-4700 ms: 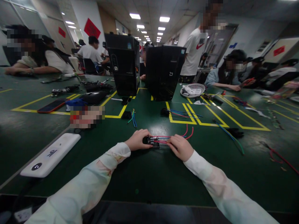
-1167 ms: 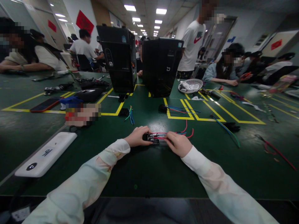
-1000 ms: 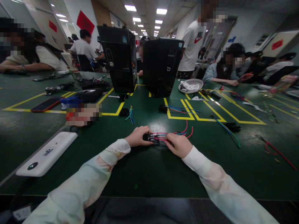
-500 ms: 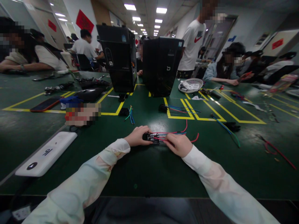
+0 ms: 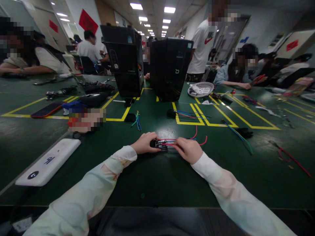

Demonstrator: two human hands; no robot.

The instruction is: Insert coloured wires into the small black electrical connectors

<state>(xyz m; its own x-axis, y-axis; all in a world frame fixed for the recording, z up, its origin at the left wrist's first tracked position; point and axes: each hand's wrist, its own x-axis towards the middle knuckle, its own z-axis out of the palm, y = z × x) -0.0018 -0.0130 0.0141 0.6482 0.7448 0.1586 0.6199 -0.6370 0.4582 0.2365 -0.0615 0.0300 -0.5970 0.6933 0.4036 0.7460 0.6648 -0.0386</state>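
Note:
My left hand [image 5: 145,143] is closed around the left end of a small black plug-like part [image 5: 154,143] with pale and dark pins or terminals on its right side. Red and blue wires run rightward from it. Between thumb and fingers, my right hand [image 5: 188,150] pinches a red wire [image 5: 168,144] whose curved end [image 5: 203,141] sticks out beyond the hand. Another red wire [image 5: 196,131] bends upward behind my right hand. The part is held just above the green table [image 5: 157,183]; whether it touches the surface I cannot tell.
Two black computer towers [image 5: 124,62] stand ahead. Bundles of coloured wires with black ends [image 5: 192,114] lie beyond my hands. A white power bank [image 5: 49,162] rests at left, a white basket [image 5: 200,90] at the back right. Several people sit around; one stands behind the towers.
My right hand's fingers have shifted slightly, and the pinched red wire now lies a little higher and its free end further left. My left hand keeps its grip on the black part.

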